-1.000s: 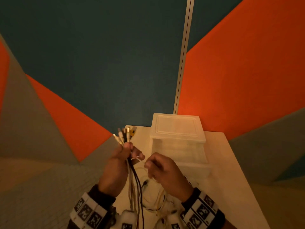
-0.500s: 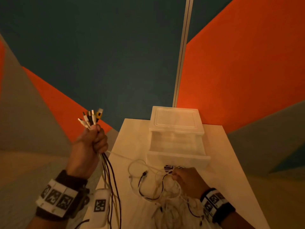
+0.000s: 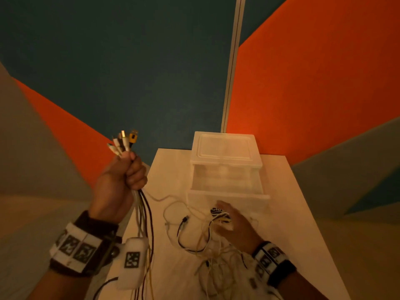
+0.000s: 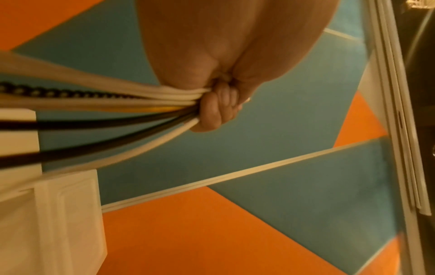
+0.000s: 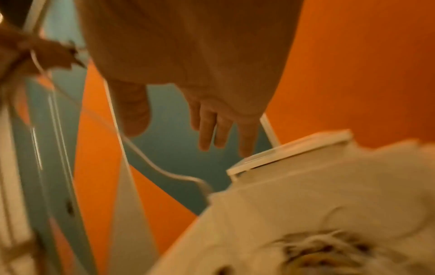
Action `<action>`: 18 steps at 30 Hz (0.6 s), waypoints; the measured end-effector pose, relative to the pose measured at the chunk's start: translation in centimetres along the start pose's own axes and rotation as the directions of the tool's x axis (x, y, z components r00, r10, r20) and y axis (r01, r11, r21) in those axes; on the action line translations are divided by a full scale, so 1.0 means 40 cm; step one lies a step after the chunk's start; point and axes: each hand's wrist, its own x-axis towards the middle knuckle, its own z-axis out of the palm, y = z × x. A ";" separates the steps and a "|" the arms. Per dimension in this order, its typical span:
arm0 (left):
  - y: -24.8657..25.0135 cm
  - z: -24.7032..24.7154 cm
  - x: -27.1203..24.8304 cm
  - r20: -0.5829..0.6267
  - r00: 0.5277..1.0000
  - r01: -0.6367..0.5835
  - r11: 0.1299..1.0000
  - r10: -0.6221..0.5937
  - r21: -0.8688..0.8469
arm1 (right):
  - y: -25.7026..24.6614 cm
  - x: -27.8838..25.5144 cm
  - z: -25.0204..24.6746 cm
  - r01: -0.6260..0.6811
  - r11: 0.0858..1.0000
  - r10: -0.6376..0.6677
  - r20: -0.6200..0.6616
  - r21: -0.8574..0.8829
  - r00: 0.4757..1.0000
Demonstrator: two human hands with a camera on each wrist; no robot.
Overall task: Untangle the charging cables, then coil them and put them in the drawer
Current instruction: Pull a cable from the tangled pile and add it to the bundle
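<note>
Cables point(image 3: 207, 241) lie partly tangled on the bench point(image 3: 287, 213), low centre of the head view, before the open drawer point(image 3: 227, 191), while their plug ends point(image 3: 123, 141) stick up at centre left from the left hand point(image 3: 121, 180), clenched round the bunch. Untangling looks to be the step in hand: the right hand point(image 3: 236, 226), fingers loose and gripping nothing, hovers over the heap, and next should pick one strand and draw it free without tightening knots. Only the left wrist view shows the gripped strands point(image 4: 141, 104) side by side, white, black and yellow; the right wrist view, blurred, shows spread fingers point(image 5: 207, 130).
</note>
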 end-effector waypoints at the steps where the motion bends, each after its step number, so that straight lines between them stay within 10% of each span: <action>1: -0.009 0.011 0.006 0.007 1.000 0.009 1.000 -0.009 0.004 | -0.042 0.014 0.032 -0.005 0.998 -0.005 0.131 0.070 0.991; 4: -0.015 0.025 0.023 0.015 1.000 0.009 0.999 -0.009 0.037 | -0.080 0.029 0.123 -0.047 0.997 0.067 0.402 -0.058 0.913; 10: 0.019 0.005 0.034 0.000 1.000 -0.021 0.999 0.021 0.038 | 0.073 -0.022 0.115 0.032 0.906 0.189 0.470 -0.422 0.862; 18: 0.035 -0.027 0.031 -0.047 0.999 -0.001 0.996 0.005 0.090 | 0.146 -0.039 -0.039 -0.239 0.857 0.205 -0.125 -0.457 0.971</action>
